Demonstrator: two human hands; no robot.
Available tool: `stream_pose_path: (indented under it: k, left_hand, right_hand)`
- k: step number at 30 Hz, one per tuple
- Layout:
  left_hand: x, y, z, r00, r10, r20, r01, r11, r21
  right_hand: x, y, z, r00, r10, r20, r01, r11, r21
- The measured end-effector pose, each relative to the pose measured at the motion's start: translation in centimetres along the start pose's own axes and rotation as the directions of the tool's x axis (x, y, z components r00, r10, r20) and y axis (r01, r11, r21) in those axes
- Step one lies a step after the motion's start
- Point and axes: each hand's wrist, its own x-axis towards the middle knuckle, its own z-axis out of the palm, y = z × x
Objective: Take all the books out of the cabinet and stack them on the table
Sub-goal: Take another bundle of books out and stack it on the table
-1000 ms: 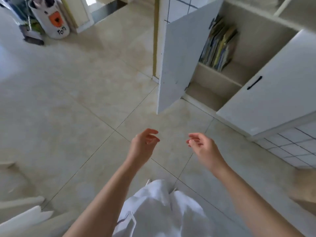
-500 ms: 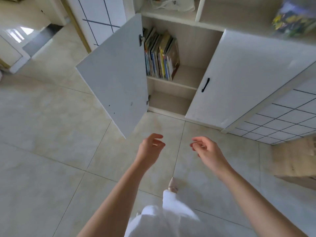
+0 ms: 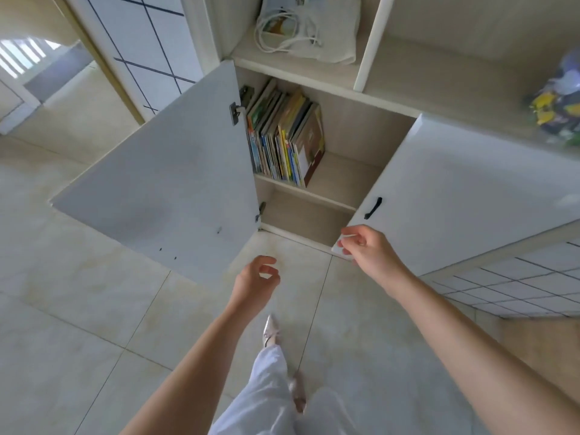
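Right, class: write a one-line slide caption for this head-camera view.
Empty left hand and right hand reach toward upright colourful books in the white cabinet, left door open.

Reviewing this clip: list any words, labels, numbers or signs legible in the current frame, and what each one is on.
None can be read.
books: coloured spines and covers on the upper shelf of the cabinet, any lettering too small and blurred.
cloth bag on the shelf above: a printed patch, too blurred to read.
colourful packet at the right edge: motion-blurred, unreadable.
Open left door and right door: plain, no marking.
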Motion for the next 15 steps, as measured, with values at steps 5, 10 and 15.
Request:
stream_pose_path:
  k: [5, 10, 15]
  left_hand:
    - [7.7, 3.0, -0.9, 1.000, 0.003, -0.002, -0.003, 1.000, -0.006]
    - [16.3, 5.8, -1.6, 0.999, 0.035, 0.039, -0.036, 0.999, 0.021]
    - [22.0, 7.2, -0.9, 0.992, 0.094, 0.078, -0.100, 0.992, 0.071]
  right_hand:
    - [7.5, -4.2, 0.2, 1.000, -0.003, 0.026, 0.003, 1.000, 0.010]
    - [15.4, -7.4, 2.2, 0.998, 0.028, 0.059, -0.029, 0.999, 0.019]
    - [20.9, -8.6, 3.1, 0.989, 0.081, 0.124, -0.088, 0.995, 0.053]
